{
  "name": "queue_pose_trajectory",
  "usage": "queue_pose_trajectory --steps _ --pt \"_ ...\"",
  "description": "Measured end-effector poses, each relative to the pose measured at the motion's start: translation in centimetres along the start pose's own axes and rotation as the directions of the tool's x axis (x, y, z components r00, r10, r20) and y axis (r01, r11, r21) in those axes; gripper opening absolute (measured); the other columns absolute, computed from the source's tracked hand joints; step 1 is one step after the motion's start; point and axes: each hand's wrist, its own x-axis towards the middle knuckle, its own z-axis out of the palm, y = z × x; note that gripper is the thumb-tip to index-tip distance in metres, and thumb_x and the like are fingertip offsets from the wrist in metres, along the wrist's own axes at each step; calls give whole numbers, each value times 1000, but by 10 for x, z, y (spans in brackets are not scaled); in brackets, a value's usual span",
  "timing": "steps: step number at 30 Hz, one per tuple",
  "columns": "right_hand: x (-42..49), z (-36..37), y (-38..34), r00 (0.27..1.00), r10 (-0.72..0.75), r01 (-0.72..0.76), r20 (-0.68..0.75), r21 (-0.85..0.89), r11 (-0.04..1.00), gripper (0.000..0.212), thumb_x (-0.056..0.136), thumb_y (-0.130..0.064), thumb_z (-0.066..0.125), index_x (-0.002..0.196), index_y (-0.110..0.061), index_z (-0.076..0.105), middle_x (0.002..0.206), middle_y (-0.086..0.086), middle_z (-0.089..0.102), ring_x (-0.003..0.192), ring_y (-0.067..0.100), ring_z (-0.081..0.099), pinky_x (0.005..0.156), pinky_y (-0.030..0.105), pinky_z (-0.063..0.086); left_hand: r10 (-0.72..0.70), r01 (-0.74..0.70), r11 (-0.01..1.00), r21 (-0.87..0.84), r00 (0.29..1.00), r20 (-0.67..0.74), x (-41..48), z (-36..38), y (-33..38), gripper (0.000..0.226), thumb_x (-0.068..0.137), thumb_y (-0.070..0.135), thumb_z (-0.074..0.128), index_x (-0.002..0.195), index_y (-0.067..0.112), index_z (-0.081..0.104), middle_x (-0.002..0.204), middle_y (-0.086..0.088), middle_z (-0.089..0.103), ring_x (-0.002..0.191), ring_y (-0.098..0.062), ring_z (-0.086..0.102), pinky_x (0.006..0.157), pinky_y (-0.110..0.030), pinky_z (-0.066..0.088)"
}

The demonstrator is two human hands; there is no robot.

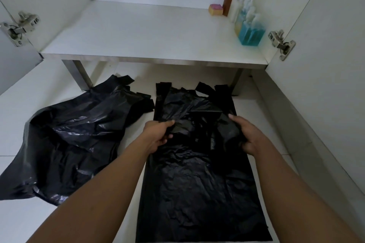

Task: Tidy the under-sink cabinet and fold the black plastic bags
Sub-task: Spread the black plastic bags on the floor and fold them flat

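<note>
A black plastic bag (199,189) lies flat on the white floor in front of the open cabinet, its handles pointing toward the cabinet. My left hand (158,134) pinches a fold of it near the middle left. My right hand (246,136) grips a bunched fold on its right side. A heap of crumpled black bags (71,136) lies to the left, apart from both hands. The cabinet shelf (138,31) is mostly bare.
Bottles stand along the shelf's right wall: a blue-liquid dispenser (250,33), white spray bottles (240,6) and an amber bottle (229,0). A pink and yellow sponge (215,9) sits beside them. Both doors are open, with hinges at left (19,27) and right (280,42).
</note>
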Motion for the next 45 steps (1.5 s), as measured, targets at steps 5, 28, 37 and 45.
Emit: queue_pose_trajectory --steps 5,28,37,45 --pt "-6 -6 -8 993 -102 91 -53 -190 978 50 87 8 65 131 -10 49 117 14 63 89 26 66 71 37 54 136 -140 988 -70 989 -61 -1 -13 3 18 97 23 64 112 13 69 105 -9 74 93 -28 71 90 -46 58" --pt "-15 -28 65 800 -541 -25 -258 -916 400 69 81 -30 68 141 -17 37 132 14 45 122 33 43 95 50 39 101 -8 642 767 992 -74 -6 -59 -55 61 65 60 83 89 8 63 96 -8 70 82 -23 67 69 -33 56" --pt "-17 -5 146 754 -620 217 219 -973 -79 37 93 -50 54 117 -23 61 119 3 51 115 24 43 95 48 31 476 -577 -96 811 689 547 -8 -39 -102 100 66 88 57 142 25 46 149 -4 41 141 -27 35 119 -51 25" --pt "-29 -8 160 735 -643 222 214 -973 -70 56 79 -66 55 119 -27 60 113 0 55 110 24 49 92 45 32 437 -500 -169 850 735 519 -19 -33 -120 122 59 104 34 156 30 25 168 -3 6 155 -29 -6 116 -62 -19"
